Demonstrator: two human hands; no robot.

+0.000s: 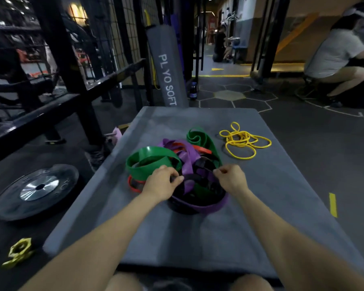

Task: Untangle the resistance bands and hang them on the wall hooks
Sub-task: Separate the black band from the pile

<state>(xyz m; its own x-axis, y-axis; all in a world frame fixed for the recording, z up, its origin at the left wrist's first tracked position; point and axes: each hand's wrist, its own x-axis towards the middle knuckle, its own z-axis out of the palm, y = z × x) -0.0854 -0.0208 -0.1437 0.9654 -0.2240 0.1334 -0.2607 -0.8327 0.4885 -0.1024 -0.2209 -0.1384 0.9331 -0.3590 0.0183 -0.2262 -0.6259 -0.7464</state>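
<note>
**Colours on the grey bench**

I see a grey bench point(177, 238) carrying a tangle of green bands point(153, 162), purple bands point(188, 158), red-orange bands point(202, 149) and black bands point(204, 164) at frame centre. Right of it lies a bright yellow band point(243, 140). Lower left, a black weight plate point(36, 190) has a silver hub, and a yellow collar point(19, 252) sits below it. The upright grey pad point(166, 66) bears white letters. The floor point(303, 143) is dark grey with pale hexagon lines and yellow marks.

Head-worn view, downward (close) over mat point(198, 238)
</note>
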